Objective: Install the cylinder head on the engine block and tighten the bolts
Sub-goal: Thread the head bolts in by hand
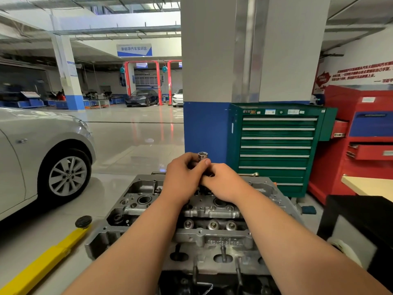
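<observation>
Two bare forearms reach in from the bottom of the frame and cross over the cylinder head (212,237), which lies flat at lower centre with its cast number facing the camera and studs standing along its near edge. The left hand (182,177) and right hand (223,182) meet just above the head's far side. Each grip is closed round a socket tool (202,156), whose chrome socket end points up above the left thumb. The lower part of the tool is hidden by the fingers. A yellow lift arm (42,262) with a black pad lies on the floor at lower left, below a silver car (42,156). A green tool cabinet (274,145) stands right of centre.
</observation>
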Demonstrator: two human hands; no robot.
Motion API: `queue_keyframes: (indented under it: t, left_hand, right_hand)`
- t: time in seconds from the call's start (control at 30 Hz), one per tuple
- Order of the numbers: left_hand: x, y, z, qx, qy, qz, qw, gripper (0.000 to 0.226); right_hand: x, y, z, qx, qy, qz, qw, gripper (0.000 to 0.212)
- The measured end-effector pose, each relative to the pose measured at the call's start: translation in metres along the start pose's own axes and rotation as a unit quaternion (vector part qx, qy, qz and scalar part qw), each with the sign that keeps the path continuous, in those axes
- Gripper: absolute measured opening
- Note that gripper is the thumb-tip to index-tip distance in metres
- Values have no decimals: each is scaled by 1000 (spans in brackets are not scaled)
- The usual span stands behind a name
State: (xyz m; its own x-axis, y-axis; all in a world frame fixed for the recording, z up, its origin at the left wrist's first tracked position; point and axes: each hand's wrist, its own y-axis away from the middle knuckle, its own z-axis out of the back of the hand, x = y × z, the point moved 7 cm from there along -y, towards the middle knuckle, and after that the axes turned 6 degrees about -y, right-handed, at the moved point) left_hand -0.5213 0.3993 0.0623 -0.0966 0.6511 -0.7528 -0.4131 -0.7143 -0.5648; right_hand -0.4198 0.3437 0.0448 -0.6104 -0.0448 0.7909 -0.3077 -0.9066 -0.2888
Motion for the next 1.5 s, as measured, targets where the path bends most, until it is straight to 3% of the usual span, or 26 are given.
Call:
queue_keyframes:
  t: [0.07,0.17,0.23,0.3,0.4,0.5,0.6,0.73,0.87,0.97,1.03,1.13,1.23,1.33,1.43,1.5]
  left_hand:
    - [-1,2,1,23,-19,-14,999,16]
    - [0,4,-6,49,-12,5,999,20]
    - [0,3,-9,32,-9,25,999,16]
    - [-1,1,-8,-5,-32,24,999,27]
    - [-1,-2,-2,-19,-36,0,999,30]
    - [-2,1,-3,26,-19,-12,999,8]
    - [3,6,-8,55,34,26,998,44]
    - [3,6,-14,27,21,34,999,27]
    - [2,6,-6,-22,14,26,999,12]
    - [0,10,-1,-4,28,39,999,30]
    - [-1,12,-2,7,29,43,999,39]
    - [-2,17,-6,19,28,62,998,22]
    - [-1,19,-9,31,-6,52,998,16]
    - [3,11,-2,-8,-29,38,999,16]
    - [3,7,-1,8,-53,10,998,7]
    - [5,7,-1,22,-30,24,999,25]
  right_hand:
    - [1,2,1,12,-6,2,1000,11]
    - [3,0,5,-28,5,1,1000,21]
    - [3,-4,3,-43,84,-1,996,26]
    - [3,-6,0,-53,149,-2,987,24]
    - [-2,-6,0,-43,59,-6,997,17]
    - [-1,-1,0,-1,10,6,1000,19]
    - [-3,-2,5,-27,10,1,1000,15]
    - [-3,-4,2,-51,117,-8,992,27]
    - [1,3,1,-48,30,-8,998,23]
    - [3,9,0,-1,16,9,1000,24]
    - [2,9,3,-11,15,21,1000,21]
    - [4,10,5,-46,29,5,999,11]
    - [2,8,4,-79,76,-10,994,14]
    - [0,4,-2,-63,54,-11,996,20]
    - [-2,1,-4,-15,14,2,1000,26]
    - [-5,0,-1,-11,-12,1,1000,19]
